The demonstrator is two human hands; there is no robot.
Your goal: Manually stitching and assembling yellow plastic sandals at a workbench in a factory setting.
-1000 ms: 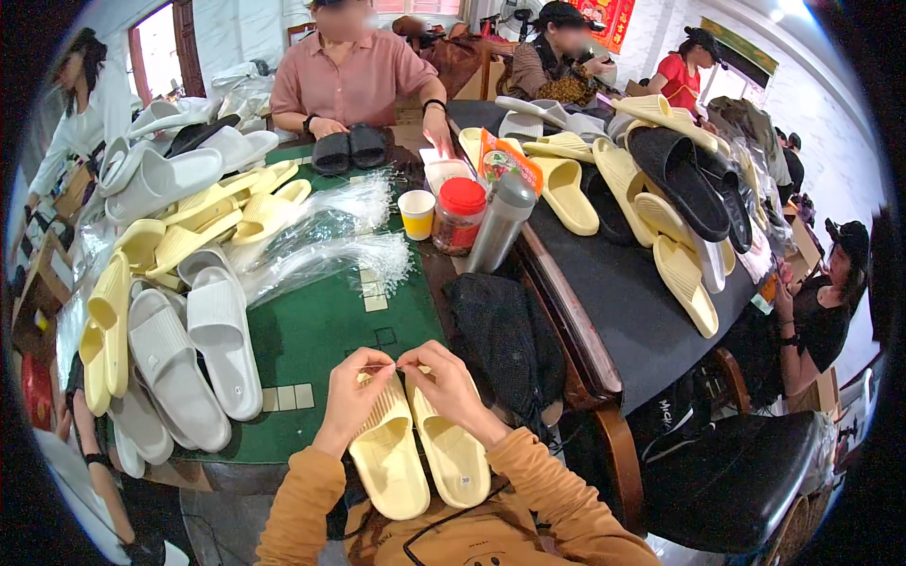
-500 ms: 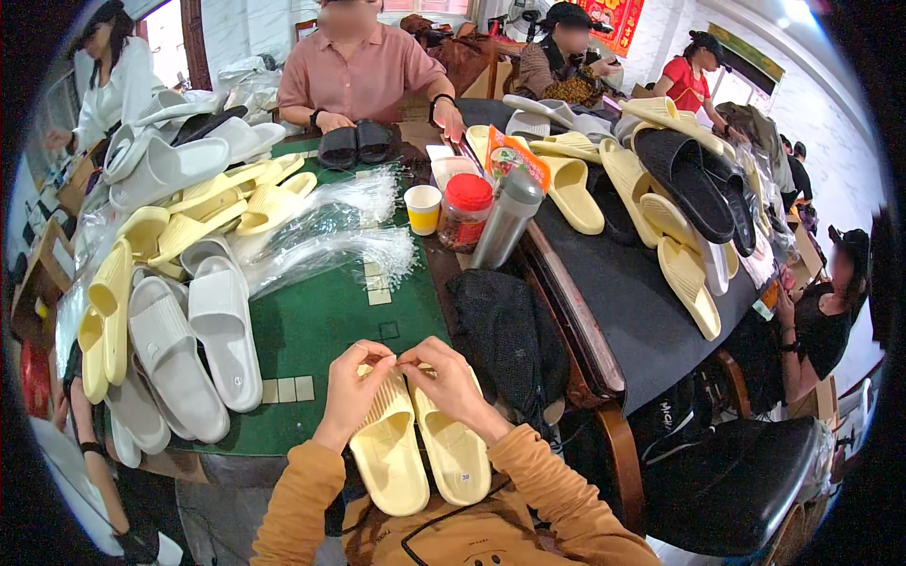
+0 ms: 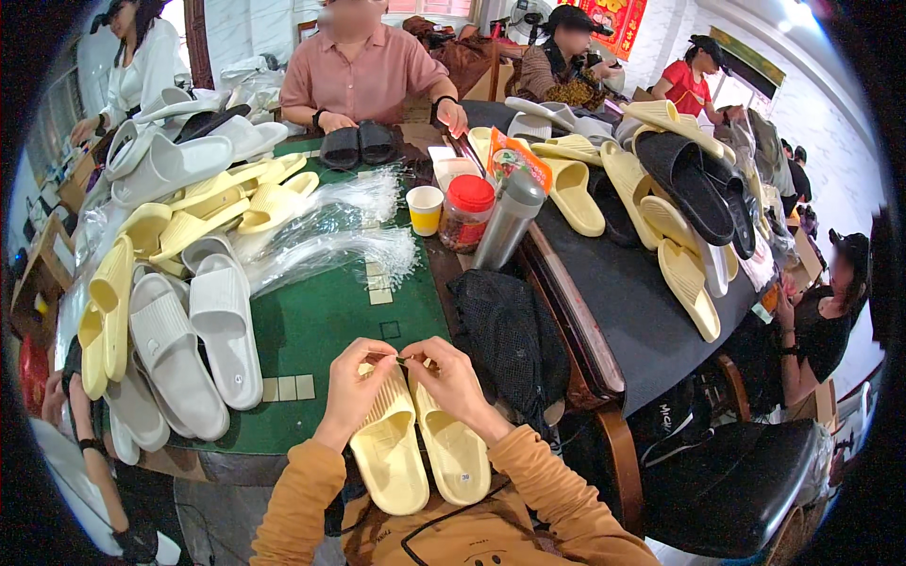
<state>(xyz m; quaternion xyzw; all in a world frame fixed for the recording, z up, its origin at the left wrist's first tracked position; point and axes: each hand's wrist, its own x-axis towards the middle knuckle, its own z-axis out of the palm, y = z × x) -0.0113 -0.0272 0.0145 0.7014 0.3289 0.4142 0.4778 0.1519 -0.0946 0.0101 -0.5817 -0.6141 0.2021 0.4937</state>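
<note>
A pair of pale yellow slide slippers, the left slipper and the right slipper, lies side by side at the table's near edge, in front of my body. Over their far, toe ends, my left hand and my right hand meet, closed, with thumbs and fingertips pinched together. Something tiny and dark shows between the fingertips, too small to name. My wrists rest beside the slippers' straps, and my fingers hide part of the toe ends.
Grey slippers and yellow slippers pile up at left, beside clear plastic fasteners on a green mat. A paper cup, red-lidded jar, steel flask and black mesh bag stand right. Co-workers sit around.
My hands stay at the toe ends; a small dark bit now shows between my fingertips. The person across has raised one hand slightly. The person at far left has shifted.
</note>
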